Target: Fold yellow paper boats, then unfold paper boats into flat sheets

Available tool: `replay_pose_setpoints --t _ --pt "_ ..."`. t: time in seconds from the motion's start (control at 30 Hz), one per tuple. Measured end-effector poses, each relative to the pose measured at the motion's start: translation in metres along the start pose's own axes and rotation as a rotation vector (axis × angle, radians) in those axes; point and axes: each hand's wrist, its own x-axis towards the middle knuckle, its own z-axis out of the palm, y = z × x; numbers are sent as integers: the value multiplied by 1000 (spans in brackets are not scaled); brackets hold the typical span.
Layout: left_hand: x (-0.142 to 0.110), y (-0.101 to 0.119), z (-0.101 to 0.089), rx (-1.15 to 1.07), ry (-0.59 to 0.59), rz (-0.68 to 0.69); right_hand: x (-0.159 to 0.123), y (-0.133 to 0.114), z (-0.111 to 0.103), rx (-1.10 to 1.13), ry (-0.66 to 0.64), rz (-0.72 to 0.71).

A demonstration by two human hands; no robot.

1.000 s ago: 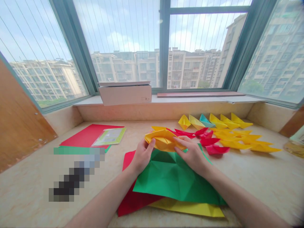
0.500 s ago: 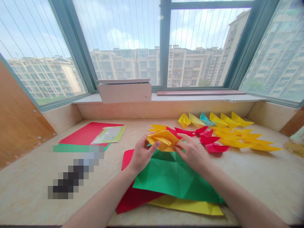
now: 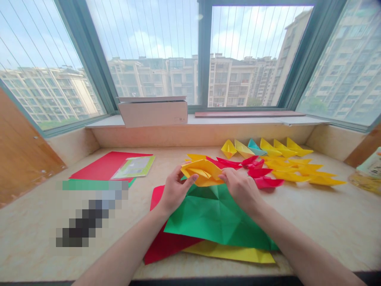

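Both my hands hold a partly folded piece of yellow origami paper (image 3: 201,172) above the table. My left hand (image 3: 177,190) grips its left side, and my right hand (image 3: 242,190) pinches its right end. Beneath them lies a creased green paper sheet (image 3: 218,218), overlapping a red sheet (image 3: 166,246) and a yellow sheet (image 3: 229,253). Beyond my right hand stand rows of folded paper boats: yellow ones (image 3: 268,147), a teal one (image 3: 255,147) and red ones (image 3: 258,172).
A white cardboard box (image 3: 152,112) sits on the window ledge. At the left lie a red sheet (image 3: 110,166) and a green-edged booklet (image 3: 133,167), with a pixelated dark object (image 3: 89,214) nearer me. A packaged item (image 3: 369,174) stands at the right edge.
The whole view has shifted slightly up and left. My hands have shifted their grip on the yellow paper, and my right fingers now pinch nearer its right end.
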Motion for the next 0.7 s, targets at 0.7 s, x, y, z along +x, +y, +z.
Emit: replay_pose_setpoints --t 0.7 --pt "1 -5 -6 -74 -2 -85 19 25 4 1221 290 679"
